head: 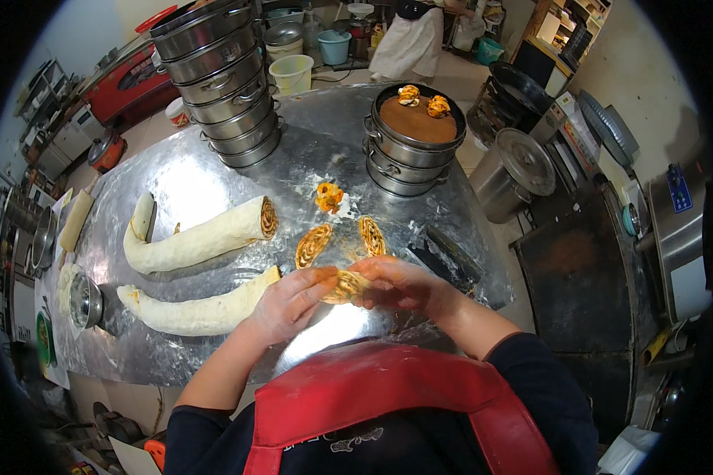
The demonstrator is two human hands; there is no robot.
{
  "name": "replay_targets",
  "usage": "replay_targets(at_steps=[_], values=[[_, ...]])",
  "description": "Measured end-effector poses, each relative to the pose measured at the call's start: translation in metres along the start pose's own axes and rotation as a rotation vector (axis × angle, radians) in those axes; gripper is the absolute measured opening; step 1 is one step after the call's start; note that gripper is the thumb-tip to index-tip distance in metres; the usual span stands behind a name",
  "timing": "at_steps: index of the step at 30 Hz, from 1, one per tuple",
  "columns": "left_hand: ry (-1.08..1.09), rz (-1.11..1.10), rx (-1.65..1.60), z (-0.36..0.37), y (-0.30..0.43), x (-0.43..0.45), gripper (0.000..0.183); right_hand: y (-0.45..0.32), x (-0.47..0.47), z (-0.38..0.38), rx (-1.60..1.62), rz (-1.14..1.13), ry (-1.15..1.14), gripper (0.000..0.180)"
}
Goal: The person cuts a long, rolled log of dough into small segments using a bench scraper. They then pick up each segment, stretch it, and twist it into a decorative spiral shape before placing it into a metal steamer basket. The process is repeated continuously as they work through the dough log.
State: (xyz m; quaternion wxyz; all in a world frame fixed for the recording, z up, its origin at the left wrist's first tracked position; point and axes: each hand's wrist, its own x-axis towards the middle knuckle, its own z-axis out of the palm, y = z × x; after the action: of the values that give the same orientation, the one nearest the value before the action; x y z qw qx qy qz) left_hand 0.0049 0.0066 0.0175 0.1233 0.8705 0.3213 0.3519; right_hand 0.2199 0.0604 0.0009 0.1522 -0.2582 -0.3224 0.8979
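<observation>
Between my left hand [291, 300] and my right hand [399, 282] is a layered slice of dough [344, 287] with orange filling, gripped at its two ends. Just beyond my fingers, two cut dough slices [314, 244] lie on the floured metal table [184, 178]. A twisted orange bun [329, 197] sits farther out. The near dough roll [196, 312] stretches left from beside my left hand, its right end partly hidden by the hand. Behind it lies a thicker, bent dough roll [205, 240] whose cut end shows spiral filling.
A steamer stack [413, 154] holds two twisted buns [423, 102] on a brown liner at the back right. Tall stacked steamers [226, 89] stand at the back left. A floury dark cleaver [448, 255] lies right of my hands. A metal bowl [86, 300] is far left. Another person [410, 41] stands behind.
</observation>
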Motion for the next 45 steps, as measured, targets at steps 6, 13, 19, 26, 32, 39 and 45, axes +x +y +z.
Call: replay_targets(at_steps=[6,13,19,26,32,39,45], values=[[0.023,-0.557,-0.506,0.005,0.0,-0.009,0.034,-0.02,-0.009,0.006,-0.261,-0.091,-0.018,0.032],[0.136,-1.07,-1.235,0.009,-0.002,-0.01,0.031,-0.028,-0.006,0.015,-1.416,-0.685,0.081,0.033],[0.108,-1.091,-1.495,0.013,-0.011,-0.013,0.032,-0.014,0.006,0.016,-1.718,-0.997,0.161,0.03],[-0.006,-1.128,-1.394,0.007,-0.01,-0.001,0.025,-0.011,0.014,0.015,-1.901,-1.143,0.352,0.03],[0.175,-1.062,-1.418,0.02,-0.023,-0.005,0.024,0.001,0.035,0.014,-1.513,-1.004,0.498,0.036],[0.516,-0.881,-0.917,0.038,-0.019,0.007,0.017,0.005,0.049,0.015,-0.727,-0.872,0.232,0.042],[0.478,-0.733,-0.377,0.046,-0.018,0.012,0.019,-0.005,0.054,0.008,-0.786,-0.644,0.35,0.052]])
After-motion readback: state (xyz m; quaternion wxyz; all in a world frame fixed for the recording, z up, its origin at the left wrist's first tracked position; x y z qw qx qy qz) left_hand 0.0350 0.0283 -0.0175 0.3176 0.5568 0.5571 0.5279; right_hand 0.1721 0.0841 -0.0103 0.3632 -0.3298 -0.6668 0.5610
